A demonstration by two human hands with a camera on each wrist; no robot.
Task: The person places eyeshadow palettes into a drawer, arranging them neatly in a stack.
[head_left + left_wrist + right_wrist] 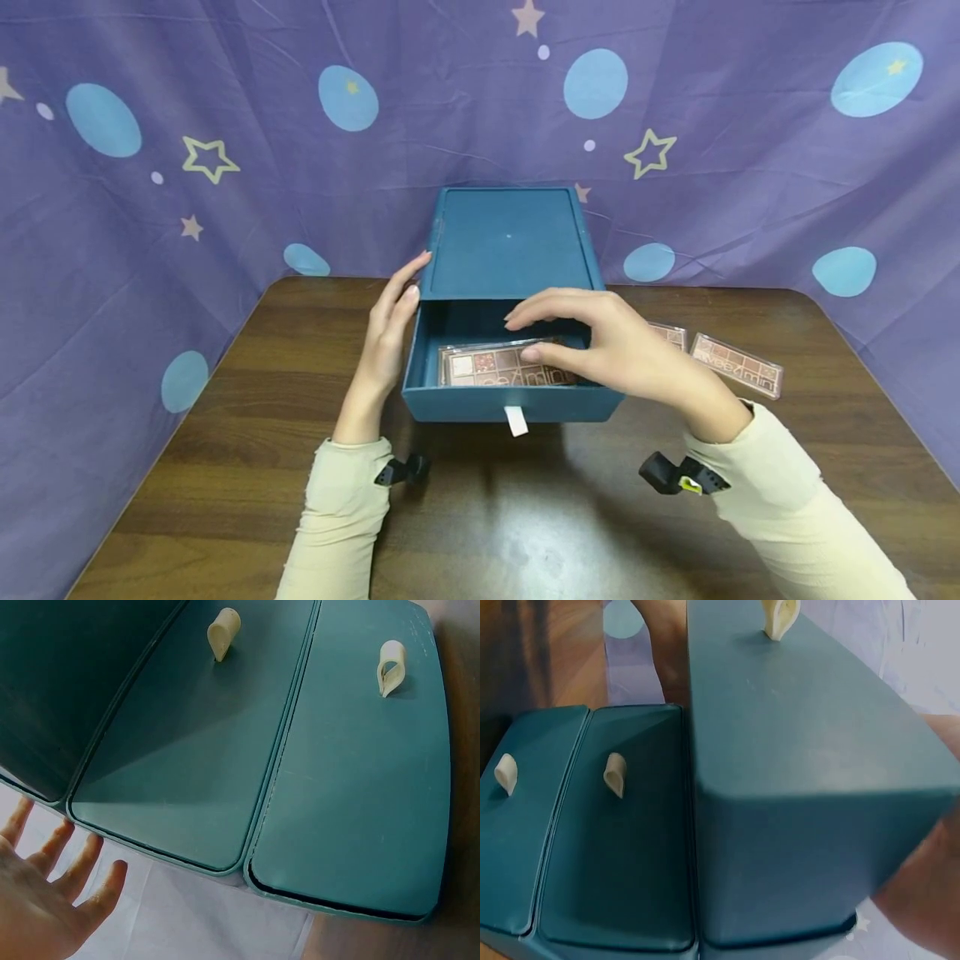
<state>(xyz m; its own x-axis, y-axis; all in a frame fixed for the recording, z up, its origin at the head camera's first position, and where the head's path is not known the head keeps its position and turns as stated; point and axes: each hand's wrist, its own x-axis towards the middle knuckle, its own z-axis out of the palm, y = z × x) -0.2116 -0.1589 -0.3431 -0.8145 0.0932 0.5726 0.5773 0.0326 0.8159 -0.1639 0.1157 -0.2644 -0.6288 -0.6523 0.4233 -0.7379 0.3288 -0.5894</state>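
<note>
A blue drawer box (513,242) stands on the table with its top drawer (517,406) pulled out. Eyeshadow palettes (487,367) with clear lids lie inside the drawer. My left hand (387,337) rests along the box's left side with fingers extended; in the left wrist view, fingertips (94,844) reach the box's edge. Over the drawer opening is my right hand (607,342), fingers loosely bent. Its thumb overlaps the palette in the head view, with a gap between thumb and index finger. The rest of the right-hand fingers are hidden behind the hand.
Two more palettes lie on the table right of the box: one in full view (737,365), another (670,335) partly behind the right hand. Two lower drawers (349,780) are closed, with cream loop tabs (390,667). A purple patterned curtain (480,108) hangs behind the table.
</note>
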